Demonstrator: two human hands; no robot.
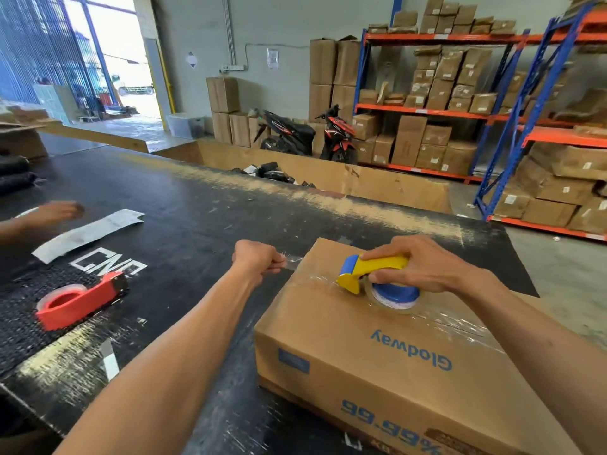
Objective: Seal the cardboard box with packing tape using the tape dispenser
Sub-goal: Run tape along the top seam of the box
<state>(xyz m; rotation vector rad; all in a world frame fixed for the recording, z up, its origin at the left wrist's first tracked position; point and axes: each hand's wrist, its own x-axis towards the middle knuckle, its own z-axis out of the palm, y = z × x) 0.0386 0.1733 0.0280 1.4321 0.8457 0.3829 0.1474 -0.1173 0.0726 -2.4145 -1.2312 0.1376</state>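
One cardboard box [377,349] on black worktop [184,205], near right. Right hand [423,264] grips yellow-blue tape dispenser [377,277] on box top; left hand [259,261] pinches clear tape end [292,262] at box's left edge. Second dispenser, red [78,300], lies left. Two motorbikes [289,133] beyond.

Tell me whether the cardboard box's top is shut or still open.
Shut. The cardboard box has its top lying flat, with clear tape running along it; the right hand presses the yellow dispenser onto that flat surface.
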